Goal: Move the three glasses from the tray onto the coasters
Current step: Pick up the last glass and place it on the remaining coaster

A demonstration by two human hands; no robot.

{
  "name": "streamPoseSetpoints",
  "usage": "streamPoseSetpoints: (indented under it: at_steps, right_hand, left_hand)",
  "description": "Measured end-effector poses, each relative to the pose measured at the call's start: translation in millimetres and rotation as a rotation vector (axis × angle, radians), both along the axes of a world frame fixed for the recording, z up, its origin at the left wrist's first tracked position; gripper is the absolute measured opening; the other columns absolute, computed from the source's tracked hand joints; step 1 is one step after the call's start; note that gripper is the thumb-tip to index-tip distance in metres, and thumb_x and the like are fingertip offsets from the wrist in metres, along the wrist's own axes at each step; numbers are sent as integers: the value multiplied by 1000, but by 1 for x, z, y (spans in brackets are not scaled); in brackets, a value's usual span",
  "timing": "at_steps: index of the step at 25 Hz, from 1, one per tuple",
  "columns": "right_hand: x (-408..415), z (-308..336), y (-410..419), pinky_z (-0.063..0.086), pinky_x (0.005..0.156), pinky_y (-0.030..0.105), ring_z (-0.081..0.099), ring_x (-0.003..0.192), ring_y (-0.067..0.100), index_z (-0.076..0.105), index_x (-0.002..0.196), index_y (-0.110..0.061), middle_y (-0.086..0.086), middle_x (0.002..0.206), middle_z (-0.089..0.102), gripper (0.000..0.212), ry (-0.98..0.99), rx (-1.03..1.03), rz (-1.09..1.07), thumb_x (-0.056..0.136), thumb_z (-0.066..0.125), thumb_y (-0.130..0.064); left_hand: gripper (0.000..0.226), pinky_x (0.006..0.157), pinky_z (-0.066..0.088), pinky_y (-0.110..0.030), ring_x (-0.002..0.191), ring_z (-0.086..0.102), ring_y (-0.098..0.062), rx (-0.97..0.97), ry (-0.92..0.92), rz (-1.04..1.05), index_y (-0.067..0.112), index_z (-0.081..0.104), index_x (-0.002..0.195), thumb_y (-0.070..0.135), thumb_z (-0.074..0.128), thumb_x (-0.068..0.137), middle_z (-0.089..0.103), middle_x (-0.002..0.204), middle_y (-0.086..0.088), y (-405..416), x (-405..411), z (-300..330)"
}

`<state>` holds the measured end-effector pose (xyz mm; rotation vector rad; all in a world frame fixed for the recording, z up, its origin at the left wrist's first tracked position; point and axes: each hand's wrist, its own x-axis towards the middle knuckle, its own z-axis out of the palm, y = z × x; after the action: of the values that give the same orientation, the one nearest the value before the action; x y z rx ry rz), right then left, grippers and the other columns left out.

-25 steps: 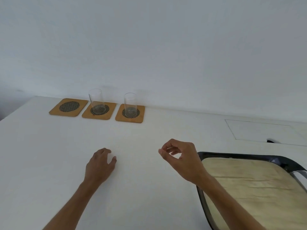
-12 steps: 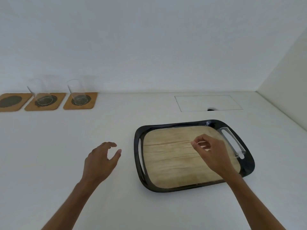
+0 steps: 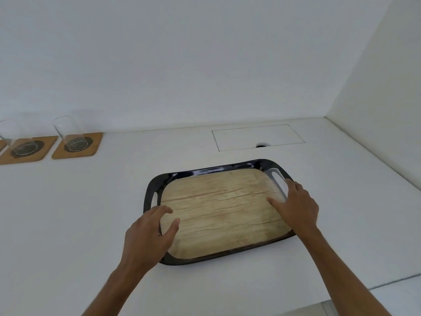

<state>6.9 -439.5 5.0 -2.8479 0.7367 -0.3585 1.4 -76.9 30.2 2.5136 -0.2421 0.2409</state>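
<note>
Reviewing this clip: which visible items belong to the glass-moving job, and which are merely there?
Job items:
black-rimmed wood-look tray, no glasses on it
two clear glasses
tan square coasters with mesh centres
left hand
right hand

Just there:
white countertop
rectangular flush panel

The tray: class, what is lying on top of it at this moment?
No glasses stand on the tray; its wood-patterned floor is bare. The left hand covers its near-left rim, and the right hand covers part of its right handle.
</note>
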Motion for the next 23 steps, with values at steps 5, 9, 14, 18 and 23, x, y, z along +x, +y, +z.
streamPoseSetpoints:
  at_steps: [5,9,14,18,23]
  right_hand:
    - [7,-11,-4,48,71,38,70,85,33,52,136,-14,11,101,73,76,-33,-79,-16,75,74,-55]
    - [10,-11,-7,44,73,40,68,86,36,56,132,-13,13,99,74,70,-95,4,-20,74,74,-50]
    - [6,20,6,52,84,45,68,99,34,56,131,-19,10,113,73,67,-243,225,104,76,74,-52]
    - [-5,61,41,57,77,37,70,83,20,60,124,-25,-2,95,74,68,-286,323,252,69,64,-64]
    - [-17,102,88,55,70,26,66,70,6,55,111,-29,-9,79,70,66,-335,404,408,61,60,-72]
  left_hand:
    - [23,64,41,-25,59,61,-7,-15,-10,4,26,67,104,39,68,85,70,113,13,-22,-8,2]
    - [23,62,42,-20,55,58,-4,-3,-28,-42,25,67,103,39,67,86,70,112,14,-37,-10,1]
    - [35,99,44,-38,109,65,-20,82,-185,-177,15,67,113,37,64,85,71,115,0,-66,7,9]
    - [66,116,25,-42,136,43,-22,151,-312,-360,17,43,140,43,63,84,50,145,-6,-102,29,29]
    - [78,120,16,-49,143,32,-25,199,-426,-456,15,37,144,39,68,77,45,149,-8,-125,44,51]
